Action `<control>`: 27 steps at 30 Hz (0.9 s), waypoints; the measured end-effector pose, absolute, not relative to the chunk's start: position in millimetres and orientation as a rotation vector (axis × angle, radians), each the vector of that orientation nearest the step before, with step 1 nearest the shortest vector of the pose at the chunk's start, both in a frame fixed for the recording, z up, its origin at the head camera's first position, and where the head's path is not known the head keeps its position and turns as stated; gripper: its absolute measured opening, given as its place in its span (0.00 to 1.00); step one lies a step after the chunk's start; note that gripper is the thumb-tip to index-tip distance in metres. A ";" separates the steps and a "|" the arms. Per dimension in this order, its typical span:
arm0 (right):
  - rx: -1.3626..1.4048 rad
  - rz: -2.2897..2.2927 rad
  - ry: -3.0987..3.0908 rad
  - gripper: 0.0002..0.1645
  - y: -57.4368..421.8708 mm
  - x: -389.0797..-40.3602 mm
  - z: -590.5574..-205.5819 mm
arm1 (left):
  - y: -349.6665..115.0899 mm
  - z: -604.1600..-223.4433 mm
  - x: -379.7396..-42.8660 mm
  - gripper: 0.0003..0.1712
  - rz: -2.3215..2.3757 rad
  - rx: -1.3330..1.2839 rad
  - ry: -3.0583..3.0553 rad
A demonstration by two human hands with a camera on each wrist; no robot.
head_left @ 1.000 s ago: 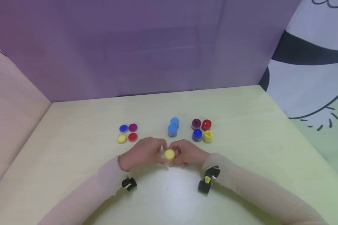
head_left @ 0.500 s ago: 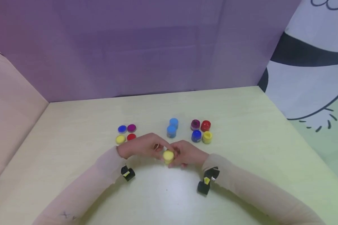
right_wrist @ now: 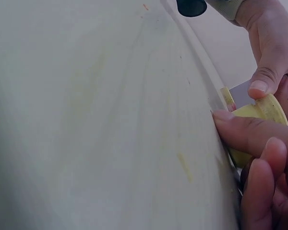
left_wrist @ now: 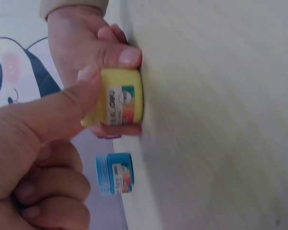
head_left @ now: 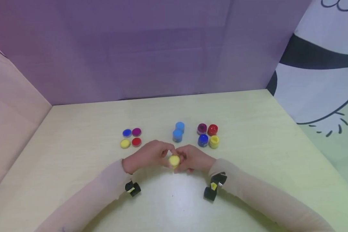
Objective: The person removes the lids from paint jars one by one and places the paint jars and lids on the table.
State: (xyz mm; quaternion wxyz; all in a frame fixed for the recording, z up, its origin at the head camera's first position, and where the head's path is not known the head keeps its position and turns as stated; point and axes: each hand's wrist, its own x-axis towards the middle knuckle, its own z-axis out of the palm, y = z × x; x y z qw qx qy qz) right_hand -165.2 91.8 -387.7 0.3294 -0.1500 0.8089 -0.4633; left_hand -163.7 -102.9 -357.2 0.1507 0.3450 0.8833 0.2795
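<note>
Yellow jar (left_wrist: 122,98) before me: left hand (head_left: 149,154) pinches its cap (head_left: 174,160), right hand (head_left: 196,158) grips its body, fingers curled; light-blue jars (head_left: 177,136) stand at twelve o'clock, loose lids (head_left: 125,143) at ten

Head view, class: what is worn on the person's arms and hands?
The left sleeve and right sleeve are long and pale beige, ending at the wrists. The left wrist device and right wrist device are small, black and boxy, each with a yellow patch. The left hand and right hand wear no gloves.
</note>
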 end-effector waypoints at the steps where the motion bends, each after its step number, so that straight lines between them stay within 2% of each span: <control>1: -0.386 -1.212 2.117 0.14 91.7 -164.8 -387.4 | -101.6 -356.5 -161.3 0.14 0.792 0.975 2.570; 10: -0.365 -1.236 2.106 0.16 90.9 -162.4 -384.8 | -90.5 -356.1 -144.2 0.14 0.729 0.743 2.757; 17: -0.387 -1.222 2.107 0.14 93.1 -165.1 -387.6 | -80.5 -354.2 -134.1 0.22 0.585 0.568 2.844; 22: -0.397 -1.227 2.106 0.14 93.4 -165.4 -390.5 | -86.4 -355.3 -136.4 0.24 0.612 0.625 2.797; 27: -0.391 -1.214 2.111 0.14 91.8 -166.2 -390.5 | -102.9 -354.6 -151.6 0.25 0.767 0.792 2.602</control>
